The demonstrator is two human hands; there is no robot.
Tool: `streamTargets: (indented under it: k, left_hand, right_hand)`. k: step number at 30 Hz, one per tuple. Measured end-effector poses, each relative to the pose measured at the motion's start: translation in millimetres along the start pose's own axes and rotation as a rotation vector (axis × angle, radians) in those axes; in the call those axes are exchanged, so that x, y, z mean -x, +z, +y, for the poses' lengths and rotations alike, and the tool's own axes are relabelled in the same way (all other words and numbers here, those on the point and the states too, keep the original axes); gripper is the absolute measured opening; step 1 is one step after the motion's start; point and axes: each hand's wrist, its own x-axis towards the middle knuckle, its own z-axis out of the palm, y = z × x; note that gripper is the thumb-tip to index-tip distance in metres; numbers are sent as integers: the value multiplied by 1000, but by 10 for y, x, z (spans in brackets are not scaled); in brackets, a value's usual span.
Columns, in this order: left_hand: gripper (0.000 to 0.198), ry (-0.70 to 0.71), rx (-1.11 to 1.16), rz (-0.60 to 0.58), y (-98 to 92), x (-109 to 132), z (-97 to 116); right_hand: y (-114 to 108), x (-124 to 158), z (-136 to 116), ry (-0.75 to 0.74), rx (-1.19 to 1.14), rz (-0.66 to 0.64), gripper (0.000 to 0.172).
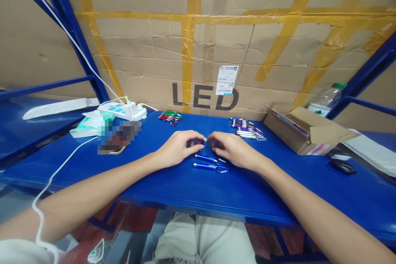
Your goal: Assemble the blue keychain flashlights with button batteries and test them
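While the left hand (177, 148) pinches a blue piece (203, 142), the right hand (232, 148) sits beside it, fingers curled, grip unclear; two blue torches (204, 166) lie toward the worktop's (235, 193) near edge, roughly parallel to it, clips (222, 168) nearer the right hand.

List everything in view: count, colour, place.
Glossy metal table: one, blue, centre
Slim metallic tubes with clips: two, blue, middle
Small shiny piece: one, blue and silver, beyond them
Metallic tube cluster: one, red and green, back
Another tube cluster: one, silver, purple, black, back right
Open cardboard box: one, brown, right
Plastic bottle: one, clear, green cap, beyond box
Computer mouse: one, black, right
Power strip: one, white, back left
Soft packet: one, white and green, left
Flat object: one, pixelated, left
LED cardboard panel: one, brown, back
Left hand: one, bare, holding piece
Right hand: one, bare, nearby
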Motion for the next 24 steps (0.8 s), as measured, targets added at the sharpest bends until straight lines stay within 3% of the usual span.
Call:
streamTargets:
  k: [9,16,24]
  left_hand:
    - [24,4,-14,-21,3,0,-5]
    - [22,27,-67,-18,-5,9,18]
    - [22,41,-79,-18,-3,14,22]
  right_hand:
    - [-3,-1,-10,-11,-32,39,32]
    - [-82,-23,-119,15,-257,239,25]
    - [-70,-22,-187,-11,-359,245,23]
